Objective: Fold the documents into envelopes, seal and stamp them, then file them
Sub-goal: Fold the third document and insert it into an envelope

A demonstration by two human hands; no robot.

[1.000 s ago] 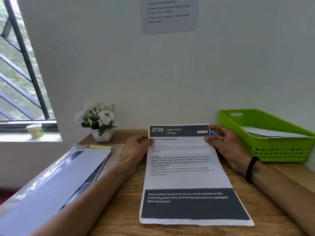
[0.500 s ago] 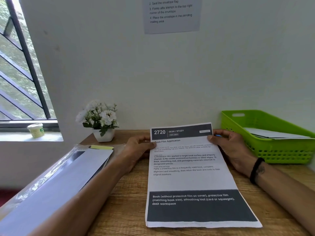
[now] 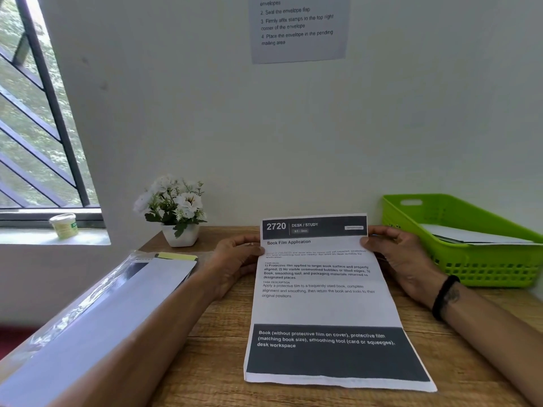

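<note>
— Where is the document?

— The printed document lies lengthwise on the wooden desk, near edge flat, far end lifted. The left hand pinches its far left corner and the right hand pinches its far right corner, thumbs on top.

— What does it say?

— The dark header reads "2720 DESK / STUDY", then "Book Film Application". The dark band near the bottom reads "Book (without protective film on cover), protective film (matching book size), smoothing tool (card or squeegee), desk workspace".

— Anything else with writing?

— A notice on the far wall: "Seal the envelope flap", "Firmly affix stamps to the top right corner of the envelope", "Place the envelope in the pending mailing area".

— And around it?

— A green basket holding papers at the right, white envelopes in clear plastic at the left, a potted white flower beyond them.
</note>
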